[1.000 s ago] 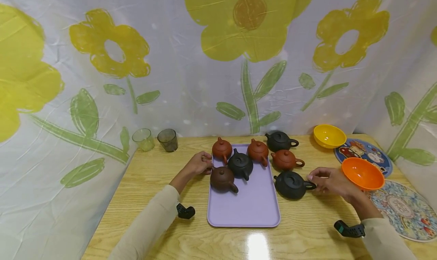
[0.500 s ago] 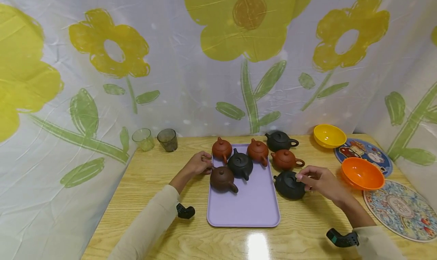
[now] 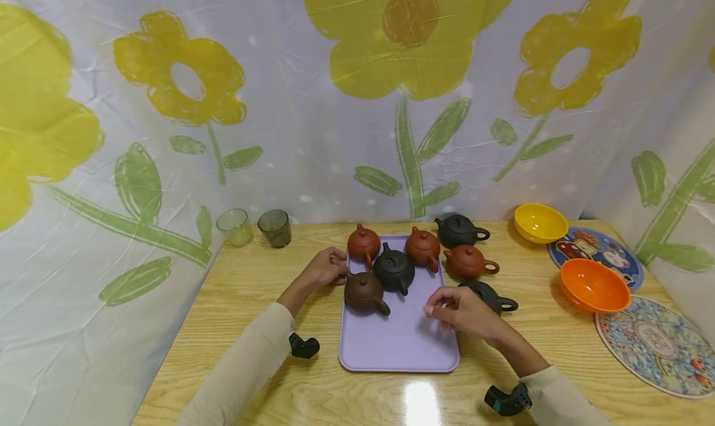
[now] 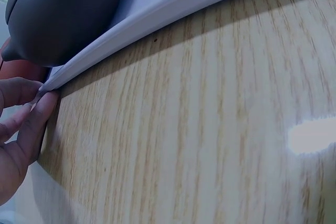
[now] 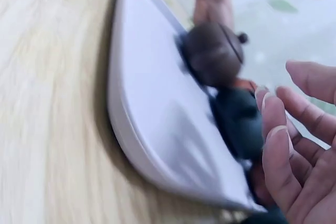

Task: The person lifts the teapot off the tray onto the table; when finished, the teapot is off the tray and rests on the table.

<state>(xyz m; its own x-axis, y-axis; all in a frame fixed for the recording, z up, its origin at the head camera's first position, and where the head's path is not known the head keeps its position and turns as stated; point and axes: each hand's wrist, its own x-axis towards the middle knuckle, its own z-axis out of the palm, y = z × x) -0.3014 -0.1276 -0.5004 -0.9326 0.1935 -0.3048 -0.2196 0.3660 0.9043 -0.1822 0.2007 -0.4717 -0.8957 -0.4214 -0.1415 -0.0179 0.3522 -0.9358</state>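
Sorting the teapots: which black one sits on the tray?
The black teapot mid-tray, between the red-brown pots. The other two black ones stand on the wooden table right of the lilac tray.

A lilac tray (image 3: 399, 345) lies flat, its left rim touching the left hand (image 3: 324, 268). A black teapot (image 3: 491, 297) stands upright just behind the right hand (image 3: 460, 311).

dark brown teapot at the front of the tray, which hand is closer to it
Left. The left hand rests on the tray's left edge, right beside the dark brown teapot. The right hand hovers over the tray's right edge, with bare tray between it and that teapot.
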